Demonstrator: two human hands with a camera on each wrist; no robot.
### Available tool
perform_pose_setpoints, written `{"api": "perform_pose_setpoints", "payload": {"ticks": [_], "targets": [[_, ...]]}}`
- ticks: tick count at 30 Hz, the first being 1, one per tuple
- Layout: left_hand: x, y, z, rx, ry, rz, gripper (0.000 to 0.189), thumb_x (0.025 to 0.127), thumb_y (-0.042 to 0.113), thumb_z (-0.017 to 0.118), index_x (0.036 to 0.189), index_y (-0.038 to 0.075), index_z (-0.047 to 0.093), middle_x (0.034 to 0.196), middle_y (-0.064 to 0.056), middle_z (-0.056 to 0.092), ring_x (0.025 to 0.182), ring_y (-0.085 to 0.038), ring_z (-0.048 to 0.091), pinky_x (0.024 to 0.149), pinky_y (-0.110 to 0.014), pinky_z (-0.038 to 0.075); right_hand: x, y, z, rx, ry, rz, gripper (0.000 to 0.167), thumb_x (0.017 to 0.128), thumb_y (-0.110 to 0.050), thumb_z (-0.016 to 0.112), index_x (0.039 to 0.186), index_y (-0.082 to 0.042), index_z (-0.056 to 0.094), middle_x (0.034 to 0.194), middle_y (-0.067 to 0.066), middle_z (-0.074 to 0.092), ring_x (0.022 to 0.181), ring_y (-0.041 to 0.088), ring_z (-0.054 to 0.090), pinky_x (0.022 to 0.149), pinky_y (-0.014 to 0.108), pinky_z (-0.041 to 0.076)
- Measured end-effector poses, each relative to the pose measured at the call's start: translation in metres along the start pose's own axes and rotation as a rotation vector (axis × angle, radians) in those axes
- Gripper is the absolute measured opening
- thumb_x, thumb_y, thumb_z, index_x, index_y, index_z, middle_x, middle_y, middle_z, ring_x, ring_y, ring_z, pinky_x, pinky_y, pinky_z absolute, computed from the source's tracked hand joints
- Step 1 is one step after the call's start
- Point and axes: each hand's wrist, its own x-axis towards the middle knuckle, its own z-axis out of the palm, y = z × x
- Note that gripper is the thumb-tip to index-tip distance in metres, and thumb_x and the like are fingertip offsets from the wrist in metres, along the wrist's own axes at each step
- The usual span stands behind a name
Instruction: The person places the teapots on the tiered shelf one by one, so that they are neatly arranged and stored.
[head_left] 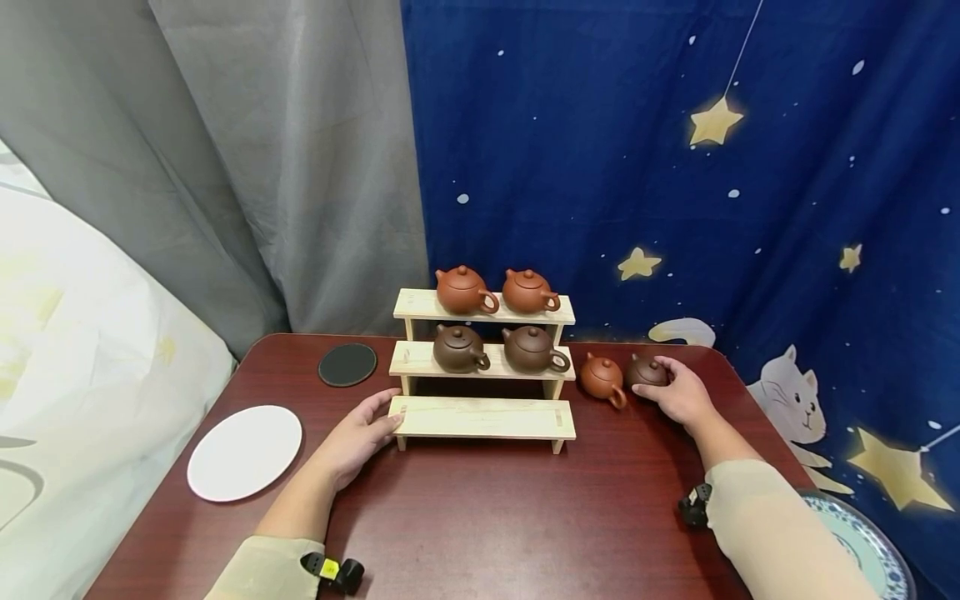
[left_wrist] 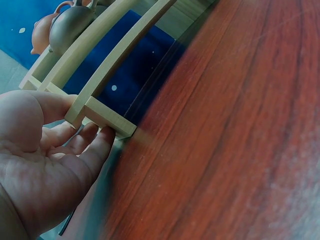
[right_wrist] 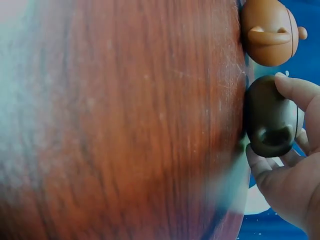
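Note:
A three-step wooden display stand (head_left: 480, 417) stands on the table, its lowest step bare. My left hand (head_left: 365, 437) holds the left end of that step, thumb on top and fingers at the side by the leg (left_wrist: 110, 117). To the right of the stand, my right hand (head_left: 682, 396) grips a dark brown teapot (head_left: 647, 372), with thumb and fingers on opposite sides of its body (right_wrist: 272, 112). Just left of it sits a reddish-orange teapot (head_left: 602, 377), its handle toward the front.
Two reddish teapots, one at left (head_left: 461, 292) and one at right (head_left: 528, 293), stand on the top step. Two dark ones (head_left: 459, 350) occupy the middle step. A black round coaster (head_left: 347, 365) and a white oval plate (head_left: 244, 454) lie left; a blue-patterned plate (head_left: 862, 533) is lower right.

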Motion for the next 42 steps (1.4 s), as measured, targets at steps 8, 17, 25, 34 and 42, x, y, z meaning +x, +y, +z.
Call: {"api": "perform_pose_setpoints", "payload": {"ticks": [8,17,25,34,42], "targets": [[-0.002,0.0,0.001,-0.002,-0.01,0.014,0.067,0.11,0.024,0.061,0.168,0.012,0.029,0.167,-0.016,0.04,0.128,-0.014,0.06,0.102,-0.024,0.048,-0.014,-0.008,-0.01,0.057,0.061,-0.018,0.093,0.093,-0.039,0.084,0.163,0.001,0.037,0.165,0.032,0.042,0.151,0.05,0.043,0.121,0.063,0.039],[-0.003,-0.001,0.0,-0.002,0.002,0.006,0.067,0.11,0.023,0.061,0.168,0.012,0.029,0.166,-0.015,0.041,0.119,-0.01,0.062,0.098,-0.023,0.049,-0.044,-0.039,-0.022,0.046,0.062,-0.123,0.09,0.091,-0.047,0.085,0.162,-0.009,0.044,0.158,0.023,0.053,0.138,0.039,0.057,0.105,0.033,0.051],[-0.002,-0.002,-0.001,-0.004,0.002,0.01,0.067,0.11,0.023,0.062,0.168,0.012,0.03,0.166,-0.016,0.04,0.12,-0.008,0.061,0.098,-0.021,0.05,-0.078,-0.087,-0.014,0.115,0.023,-0.259,0.082,0.089,-0.036,0.089,0.158,-0.012,0.051,0.152,0.017,0.059,0.124,0.031,0.067,0.088,0.005,0.047],[-0.002,0.0,0.0,-0.003,0.003,0.005,0.067,0.11,0.024,0.062,0.167,0.012,0.03,0.166,-0.015,0.041,0.122,-0.008,0.06,0.098,-0.02,0.05,-0.104,-0.129,0.014,0.241,-0.046,-0.409,0.076,0.083,-0.021,0.094,0.15,-0.016,0.059,0.143,0.008,0.063,0.109,0.002,0.069,0.093,0.015,0.054],[-0.003,0.004,0.0,-0.002,-0.009,0.016,0.067,0.11,0.022,0.061,0.168,0.011,0.029,0.166,-0.017,0.04,0.121,-0.01,0.06,0.098,-0.021,0.05,-0.111,-0.158,0.047,0.374,-0.185,-0.46,0.078,0.08,-0.014,0.096,0.149,-0.011,0.059,0.147,0.01,0.061,0.117,0.012,0.07,0.098,0.019,0.055]]}}
